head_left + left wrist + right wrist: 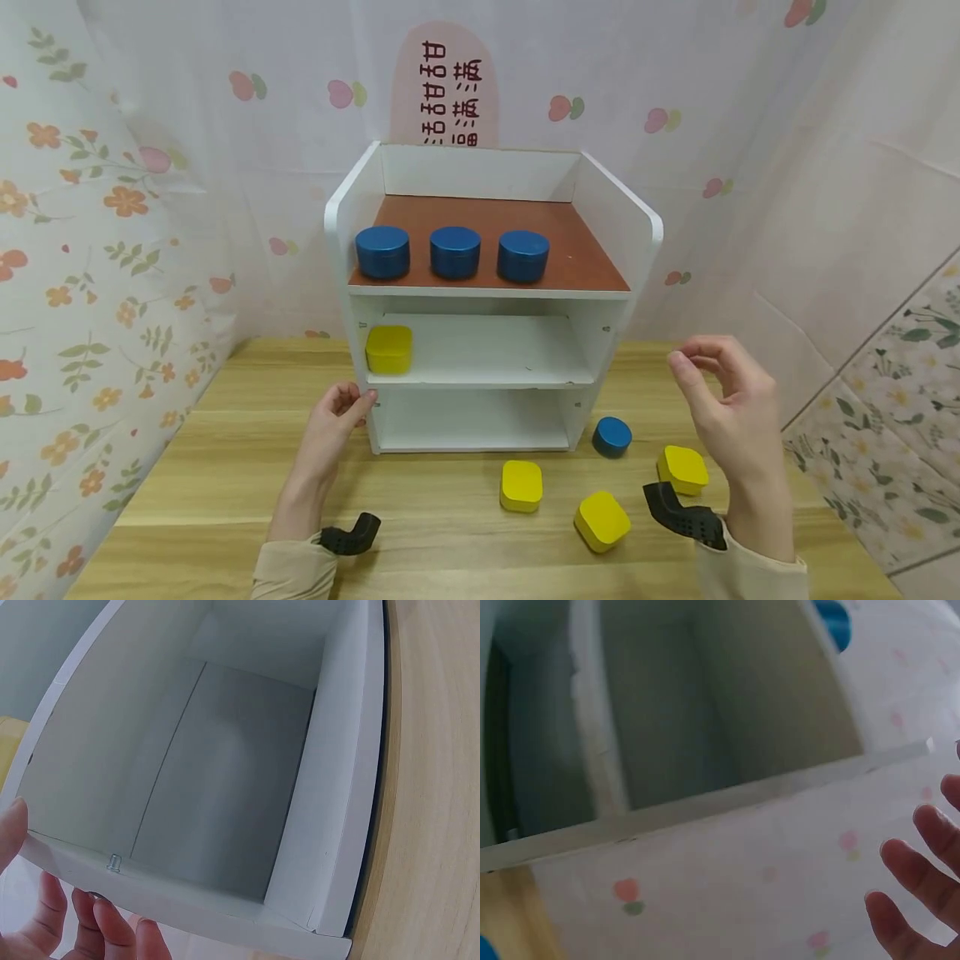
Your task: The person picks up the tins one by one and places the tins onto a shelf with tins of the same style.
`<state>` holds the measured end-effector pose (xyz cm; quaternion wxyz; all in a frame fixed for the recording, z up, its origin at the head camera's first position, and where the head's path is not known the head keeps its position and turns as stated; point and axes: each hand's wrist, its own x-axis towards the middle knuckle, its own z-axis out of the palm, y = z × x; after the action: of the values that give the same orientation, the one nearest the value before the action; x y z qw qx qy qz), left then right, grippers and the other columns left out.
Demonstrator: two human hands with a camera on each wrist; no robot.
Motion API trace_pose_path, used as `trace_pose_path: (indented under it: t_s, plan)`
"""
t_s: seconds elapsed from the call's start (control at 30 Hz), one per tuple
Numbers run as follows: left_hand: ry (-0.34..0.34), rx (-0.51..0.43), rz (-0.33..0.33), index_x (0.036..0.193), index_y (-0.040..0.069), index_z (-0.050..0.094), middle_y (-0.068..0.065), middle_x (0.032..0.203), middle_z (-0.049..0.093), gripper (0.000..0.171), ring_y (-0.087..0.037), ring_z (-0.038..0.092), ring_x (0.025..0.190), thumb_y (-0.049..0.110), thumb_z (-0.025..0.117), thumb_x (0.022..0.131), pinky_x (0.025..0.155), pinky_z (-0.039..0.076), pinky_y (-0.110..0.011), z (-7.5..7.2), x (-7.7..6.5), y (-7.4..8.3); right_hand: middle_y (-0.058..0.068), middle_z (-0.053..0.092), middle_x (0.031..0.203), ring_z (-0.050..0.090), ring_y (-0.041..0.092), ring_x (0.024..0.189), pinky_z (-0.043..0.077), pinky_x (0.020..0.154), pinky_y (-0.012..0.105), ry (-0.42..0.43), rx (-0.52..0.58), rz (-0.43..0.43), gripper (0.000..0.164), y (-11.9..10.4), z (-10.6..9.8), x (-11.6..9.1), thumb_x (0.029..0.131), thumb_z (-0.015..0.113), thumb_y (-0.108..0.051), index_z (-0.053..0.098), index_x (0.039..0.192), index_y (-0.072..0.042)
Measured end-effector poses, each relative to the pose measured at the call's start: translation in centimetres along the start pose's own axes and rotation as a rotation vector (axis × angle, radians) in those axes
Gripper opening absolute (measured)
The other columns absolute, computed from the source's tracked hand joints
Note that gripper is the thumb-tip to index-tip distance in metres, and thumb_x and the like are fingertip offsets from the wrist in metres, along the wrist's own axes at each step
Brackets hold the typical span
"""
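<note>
A white shelf unit point(480, 385) with a brown top board stands on the wooden table. My left hand point(336, 421) grips its left side panel, the thumb on the front edge and the fingers around the outer face, as the left wrist view also shows. Three round blue tins point(455, 252) line the top board's front. One yellow square tin point(389, 349) sits at the left of the middle shelf. To the right of the unit my right hand point(738, 408) is raised in the air, holding nothing. Its fingers point(922, 877) are spread apart in the right wrist view.
On the table right of the unit's base lies a blue tin point(612, 437). Three yellow tins lie in front and to the right: one near the middle point(521, 486), one nearer me point(602, 521), one below my right hand point(682, 470). A patterned curtain point(285, 167) hangs behind.
</note>
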<state>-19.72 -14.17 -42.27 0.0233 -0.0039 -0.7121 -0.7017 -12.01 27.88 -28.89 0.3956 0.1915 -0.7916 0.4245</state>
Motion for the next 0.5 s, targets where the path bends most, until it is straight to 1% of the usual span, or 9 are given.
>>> trace_pose_path:
  t_s: [0.07, 0.2, 0.23, 0.37, 0.5]
  plan:
    - [-0.006, 0.003, 0.003, 0.109, 0.002, 0.044, -0.006, 0.101, 0.046, 0.035, -0.018, 0.047, 0.094, 0.028, 0.064, 0.097, 0.086, 0.043, -0.034, 0.0, 0.1, 0.0, 0.009, 0.062, 0.097, 0.057, 0.012, 0.094, 0.042, 0.09, 0.02, -0.011, -0.037, 0.076, 0.011, 1.0, 0.1, -1.1, 0.09, 0.063, 0.009, 0.062, 0.101, 0.008]
    - [-0.013, 0.01, 0.011, 0.109, 0.001, 0.044, -0.006, 0.102, 0.047, 0.036, -0.018, 0.046, 0.094, 0.028, 0.064, 0.097, 0.085, 0.043, -0.032, 0.1, 0.1, 0.1, 0.001, 0.061, 0.1, 0.055, 0.009, 0.097, 0.043, 0.085, 0.016, -0.04, -0.11, 0.241, 0.012, 2.9, 0.1, -2.9, 0.094, 0.063, -0.003, 0.063, 0.106, 0.001]
    - [-0.014, 0.011, 0.01, 0.109, 0.001, 0.044, -0.006, 0.102, 0.047, 0.035, -0.018, 0.046, 0.094, 0.028, 0.063, 0.097, 0.085, 0.043, -0.032, 0.1, 0.1, 0.1, 0.0, 0.061, 0.101, 0.055, 0.009, 0.097, 0.043, 0.085, 0.016, -0.049, -0.123, 0.266, 0.013, 3.4, 0.1, -3.2, 0.095, 0.063, -0.005, 0.063, 0.107, 0.001]
    - [-0.007, 0.012, 0.01, 0.109, 0.001, 0.044, -0.005, 0.101, 0.047, 0.034, -0.017, 0.046, 0.093, 0.027, 0.063, 0.098, 0.084, 0.043, -0.031, 0.1, 0.0, 0.2, 0.001, 0.061, 0.101, 0.053, 0.007, 0.095, 0.041, 0.084, 0.015, -0.079, -0.153, 0.327, 0.015, 5.1, 0.4, -4.2, 0.097, 0.062, -0.009, 0.063, 0.109, -0.001]
    - [-0.005, 0.008, 0.008, 0.109, 0.001, 0.043, -0.005, 0.101, 0.048, 0.033, -0.016, 0.046, 0.093, 0.027, 0.062, 0.098, 0.084, 0.042, -0.031, 0.1, -0.1, 0.2, 0.006, 0.061, 0.1, 0.054, 0.006, 0.093, 0.04, 0.084, 0.014, -0.116, -0.165, 0.36, 0.017, 6.6, 0.9, -4.8, 0.098, 0.061, -0.012, 0.062, 0.11, 0.0]
